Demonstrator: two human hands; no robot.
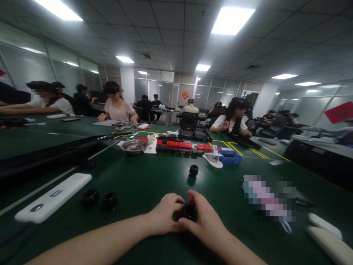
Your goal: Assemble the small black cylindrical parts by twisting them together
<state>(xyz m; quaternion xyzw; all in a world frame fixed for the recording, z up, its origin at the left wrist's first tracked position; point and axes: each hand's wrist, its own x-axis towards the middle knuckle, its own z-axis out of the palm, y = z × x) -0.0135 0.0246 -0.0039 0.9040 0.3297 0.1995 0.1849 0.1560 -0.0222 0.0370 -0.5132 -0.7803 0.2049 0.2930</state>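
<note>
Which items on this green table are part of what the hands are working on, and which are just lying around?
In hand: small black round part, gripped by left hand and right hand; matching black round parts.

Lying about: white flat device, metal bowl, blue plastic tray, white clip.

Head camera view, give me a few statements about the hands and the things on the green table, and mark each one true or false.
1. Both hands hold one small black part between them. True: the left hand and the right hand close on it from either side.
2. Two black round parts lie on the table to the left of the hands. True.
3. A single black part stands inside the blue tray. False: it stands on the bare green table, nearer than the tray.
4. The metal bowl sits right beside the left hand. False: it is far across the table, next to the red blocks.
5. The long white device lies at the left. True.
</note>
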